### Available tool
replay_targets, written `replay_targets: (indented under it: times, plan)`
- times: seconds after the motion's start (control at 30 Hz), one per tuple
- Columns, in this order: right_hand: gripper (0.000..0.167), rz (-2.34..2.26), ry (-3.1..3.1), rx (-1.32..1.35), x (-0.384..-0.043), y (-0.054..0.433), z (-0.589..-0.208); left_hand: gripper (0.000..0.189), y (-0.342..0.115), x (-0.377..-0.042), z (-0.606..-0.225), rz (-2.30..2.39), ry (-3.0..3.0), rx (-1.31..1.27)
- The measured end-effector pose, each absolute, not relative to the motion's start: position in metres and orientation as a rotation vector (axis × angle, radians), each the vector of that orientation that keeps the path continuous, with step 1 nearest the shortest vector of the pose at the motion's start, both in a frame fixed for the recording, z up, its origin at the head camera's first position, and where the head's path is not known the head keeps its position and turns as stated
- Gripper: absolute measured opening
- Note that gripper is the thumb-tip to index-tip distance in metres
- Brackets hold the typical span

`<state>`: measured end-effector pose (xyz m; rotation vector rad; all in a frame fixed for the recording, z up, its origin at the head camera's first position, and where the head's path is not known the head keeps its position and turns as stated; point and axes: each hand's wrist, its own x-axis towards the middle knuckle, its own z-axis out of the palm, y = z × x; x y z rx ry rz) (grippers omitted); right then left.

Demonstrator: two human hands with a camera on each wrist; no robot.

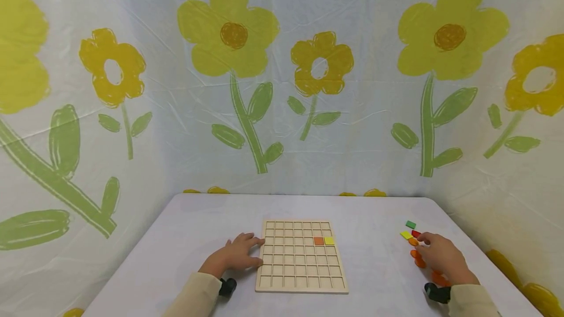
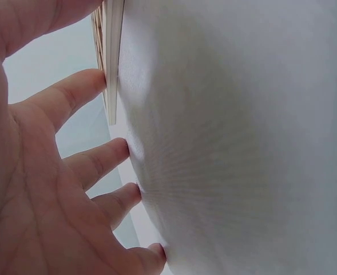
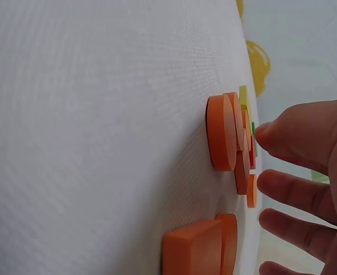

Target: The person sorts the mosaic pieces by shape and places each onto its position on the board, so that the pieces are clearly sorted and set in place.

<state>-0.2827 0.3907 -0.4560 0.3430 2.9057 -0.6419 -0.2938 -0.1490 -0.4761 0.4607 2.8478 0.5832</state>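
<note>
Fingers spread on left hand [image 1: 237, 254], thumb and index touching board's [image 1: 298, 260] left edge, nothing gripped. Right hand [image 1: 444, 257]: fingers part-bent, thumb apart from them, no piece visibly held; it's at loose orange pieces [image 1: 420, 262], near red tile [image 1: 416, 234], loose yellow tile [image 1: 406, 235], green tile [image 1: 411, 224]. Board lies mid-table, orange square [image 1: 319, 241] and yellow square [image 1: 329, 241] side by side in third row from top, yellow at right end.

We see even light on the table [image 1: 374, 258] up to its far edge; wrist views show soft shadows.
</note>
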Motion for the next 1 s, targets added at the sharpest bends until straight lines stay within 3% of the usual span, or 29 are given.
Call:
replay_targets:
  times: [0.5,1.0]
  plan:
    - [0.035,-0.600,2.951,0.301,-0.2808,0.3926,-0.4584,0.060,-0.1498,-0.2932,-0.4749,0.593,2.852,0.481]
    - [0.044,-0.542,2.920,0.321,-0.2755,0.3973,-0.4550,0.061,-0.1495,-0.2934,-0.4767,0.591,2.857,0.482]
